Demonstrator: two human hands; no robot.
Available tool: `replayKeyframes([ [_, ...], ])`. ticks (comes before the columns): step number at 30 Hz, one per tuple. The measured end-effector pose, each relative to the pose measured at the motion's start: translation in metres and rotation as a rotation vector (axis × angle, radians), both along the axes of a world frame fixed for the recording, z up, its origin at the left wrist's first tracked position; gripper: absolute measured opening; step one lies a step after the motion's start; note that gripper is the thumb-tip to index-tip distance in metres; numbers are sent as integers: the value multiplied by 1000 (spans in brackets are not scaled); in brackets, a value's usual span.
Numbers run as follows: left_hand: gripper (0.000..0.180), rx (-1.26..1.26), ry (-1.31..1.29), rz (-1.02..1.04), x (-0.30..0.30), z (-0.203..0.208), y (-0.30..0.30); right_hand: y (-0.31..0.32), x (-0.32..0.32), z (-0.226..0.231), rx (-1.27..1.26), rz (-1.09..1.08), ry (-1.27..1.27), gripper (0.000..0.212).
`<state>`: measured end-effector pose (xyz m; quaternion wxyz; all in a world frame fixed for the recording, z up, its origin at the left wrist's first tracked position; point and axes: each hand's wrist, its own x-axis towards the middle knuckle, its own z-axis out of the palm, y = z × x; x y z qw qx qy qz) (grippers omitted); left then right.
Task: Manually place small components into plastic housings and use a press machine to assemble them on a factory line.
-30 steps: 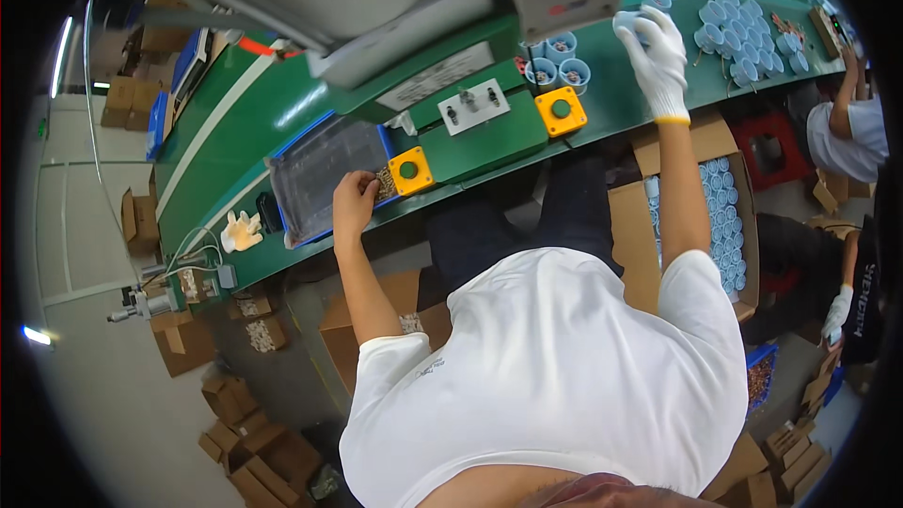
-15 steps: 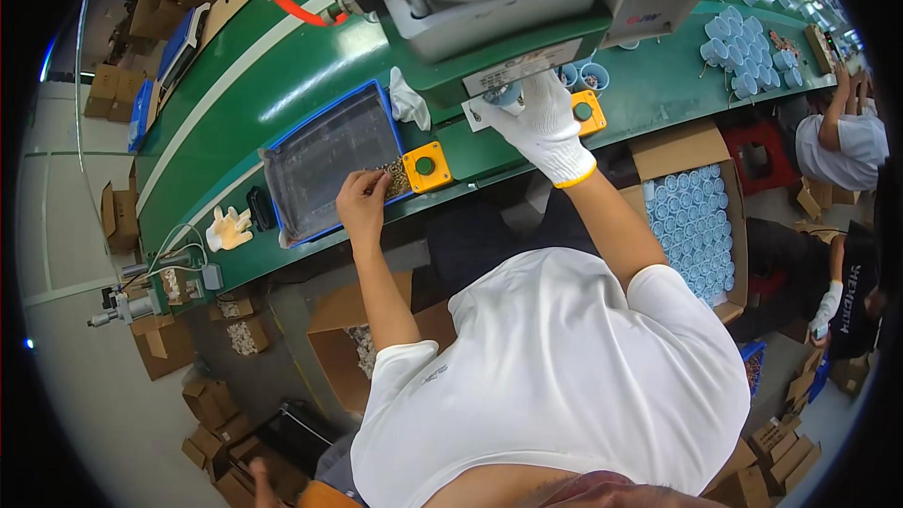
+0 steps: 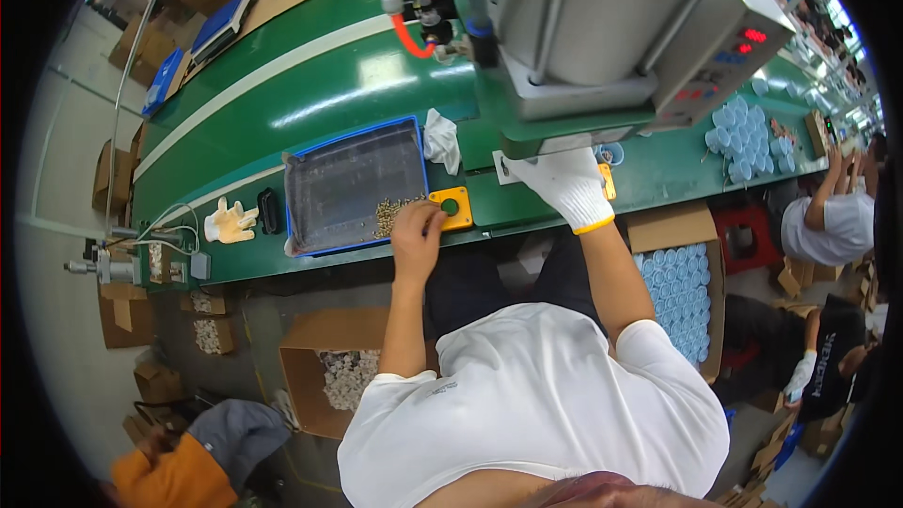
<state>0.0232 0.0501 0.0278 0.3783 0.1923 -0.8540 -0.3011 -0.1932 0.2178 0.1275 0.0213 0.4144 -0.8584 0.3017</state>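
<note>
**Pinch hazard beneath a press (image 3: 585, 94) beside a push button (image 3: 451, 207)**

Note the right grip (image 3: 562, 183), in a white knitted glove, extended under the press, with fingertips hidden by the housing; cannot tell degree of opening or any object held. Compare the left grip (image 3: 419, 233), bare and curled, thumb and fingers close together at the edge of a yellow box (image 3: 463, 217) bearing the button; cannot tell touch from near miss, nor presence of a piece between fingertips. Locate small metal pieces (image 3: 393, 217) heaped at the right end of a blue-rimmed tray (image 3: 353, 136), just beside the left grip, on the green surface (image 3: 245, 165). Locate also a blue cup (image 3: 611, 154) just beyond the right grip.

Judge crushed fingers the gravest possible fault: cause, an untimely push on the button with the right grip under the press. Allow for misplacement of anything set there by feel, owing to the blocked view. Allow for a knock to a second yellow box (image 3: 608, 184), partly hidden behind the glove, from a sideways swing of the wrist. Allow, lastly, for scattered pieces, from a hasty drag across the tray's low rim.
</note>
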Motion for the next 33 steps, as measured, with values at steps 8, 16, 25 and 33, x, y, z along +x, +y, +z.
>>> replayKeyframes([
  [8,8,-91,126,-64,-1,-15,19,97,-16,-75,-470,-92,456,22],
  [16,10,-235,5,-87,-21,7,5,100,-36,-99,-422,-126,258,24],
  [25,16,32,-18,-87,-47,20,7,100,-23,-115,-568,-119,341,29],
  [33,10,29,108,-169,-80,42,22,101,-29,-126,-562,-75,281,28],
])
